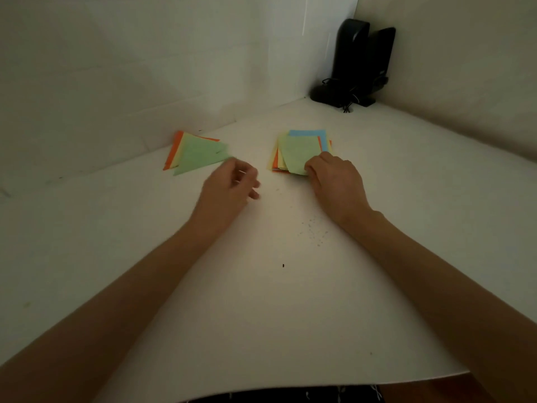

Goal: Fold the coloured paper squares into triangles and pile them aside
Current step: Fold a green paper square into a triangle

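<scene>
Two paper piles lie on the white table [261, 301]: the stack of squares [312, 138] at centre right, the folded triangles [197, 154] left by the wall [116, 82]. The right hand [334, 178] pinches the near corner of the top green square [299, 157]; the left hand [229, 184] hangs loosely curled, empty, beside the triangles.

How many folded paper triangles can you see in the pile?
3, stacked left of the left hand: a green triangle on top, a yellow triangle under it, an orange triangle lowest. Others may be hidden beneath.
</scene>
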Demonstrator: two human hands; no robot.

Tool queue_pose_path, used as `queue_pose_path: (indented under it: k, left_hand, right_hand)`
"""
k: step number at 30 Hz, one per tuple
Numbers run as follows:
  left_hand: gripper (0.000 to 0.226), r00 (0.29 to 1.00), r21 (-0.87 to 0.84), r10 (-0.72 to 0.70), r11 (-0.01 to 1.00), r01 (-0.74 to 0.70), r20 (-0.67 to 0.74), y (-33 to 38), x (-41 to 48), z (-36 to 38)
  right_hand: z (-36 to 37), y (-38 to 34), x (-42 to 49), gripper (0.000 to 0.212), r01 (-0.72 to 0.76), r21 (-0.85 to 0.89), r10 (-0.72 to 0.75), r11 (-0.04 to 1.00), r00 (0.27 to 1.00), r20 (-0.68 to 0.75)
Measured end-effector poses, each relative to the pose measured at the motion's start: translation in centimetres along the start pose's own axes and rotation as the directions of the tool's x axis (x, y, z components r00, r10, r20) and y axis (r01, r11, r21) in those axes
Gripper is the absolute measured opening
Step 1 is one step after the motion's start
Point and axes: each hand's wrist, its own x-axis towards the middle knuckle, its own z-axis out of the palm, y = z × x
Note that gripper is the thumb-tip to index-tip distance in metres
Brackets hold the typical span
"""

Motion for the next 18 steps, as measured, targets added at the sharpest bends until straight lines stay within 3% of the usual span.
queue_pose_path:
  k: [2, 5, 7, 9, 11, 16, 18]
  left_hand:
    - [0.010, 0.994, -0.118, -0.073, 0.990, 0.082, 0.079, 0.2, -1.0, 1.2]
    - [0.012, 0.983, 0.176, 0.161, 0.969, -0.175, 0.091, -0.3, -1.8, 1.7]
    - [0.014, 0.940, 0.306, 0.306, 0.890, -0.339, 0.152, -0.8, -2.1, 1.8]
    - [0.020, 0.917, 0.357, 0.342, 0.846, -0.396, 0.206, -0.9, -2.3, 1.8]
    - [0.016, 0.909, 0.369, 0.356, 0.832, -0.414, 0.216, -1.0, -2.2, 1.8]
    - [0.015, 0.902, 0.357, 0.372, 0.830, -0.429, 0.219, -1.0, -2.2, 1.6]
    - [0.015, 0.908, 0.349, 0.358, 0.840, -0.415, 0.217, -1.0, -2.3, 1.7]
  right_hand:
    - [-0.2, -0.1, -0.1, 0.018, 0.011, 0.037, -0.012, 0.999, 0.999, 0.032]
    - [-0.1, -0.1, 0.1, 0.041, -0.020, 0.020, 0.015, 1.000, 0.974, 0.227]
    - [-0.1, -0.3, -0.1, 0.034, 0.011, 0.037, -0.019, 0.999, 0.980, 0.197]
    - [-0.4, -0.3, -0.3, 0.030, 0.012, 0.057, -0.018, 0.998, 0.995, 0.099]
    - [-0.7, -0.3, -0.5, 0.024, -0.047, 0.074, 0.042, 0.996, 0.997, 0.070]
    - [-1.6, 0.2, -0.4, 0.024, -0.226, 0.224, 0.172, 0.948, 0.957, 0.234]
    - [-2.2, 0.0, -0.7, 0.023, -0.148, 0.290, 0.117, 0.945, 0.986, 0.121]
